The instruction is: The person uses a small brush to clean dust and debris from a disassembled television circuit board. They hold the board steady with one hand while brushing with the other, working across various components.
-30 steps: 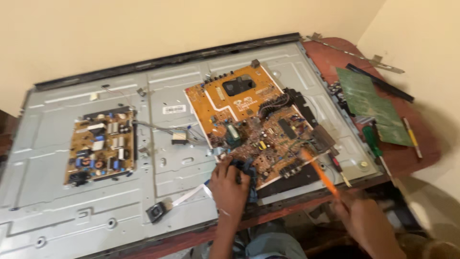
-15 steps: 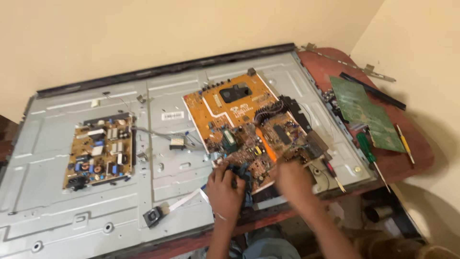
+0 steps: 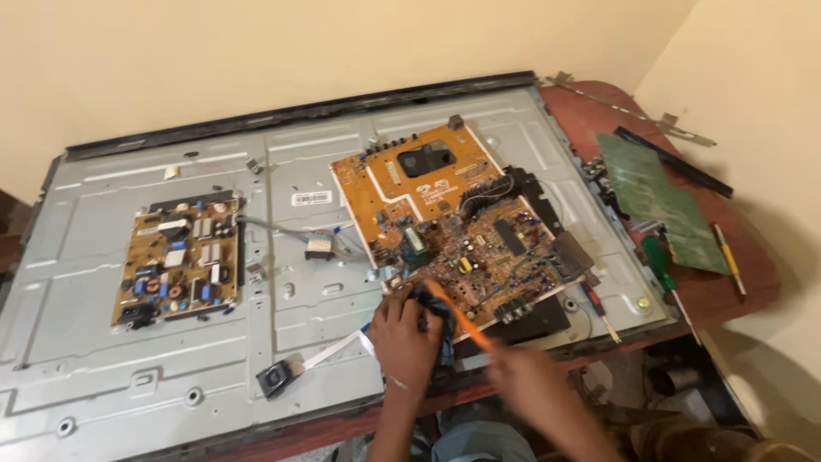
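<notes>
Two hands worked at the near edge: the left hand [image 3: 409, 335] was curled on a dark part at the corner of the large orange circuit board [image 3: 462, 231], while the blurred right hand [image 3: 526, 370] gripped one orange-handled tool [image 3: 457, 315] touching it. Three boards showed: that one, a smaller board [image 3: 178, 263] left, a green board [image 3: 660, 198] far right beside one green screwdriver [image 3: 660, 265].

On the metal panel [image 3: 282, 359], the large circuit board [image 3: 462, 231] lies right of the small board [image 3: 180, 261].

L hand [image 3: 409, 334] fingers curled (palm down), R hand [image 3: 526, 370] gripping, blurred.
</notes>
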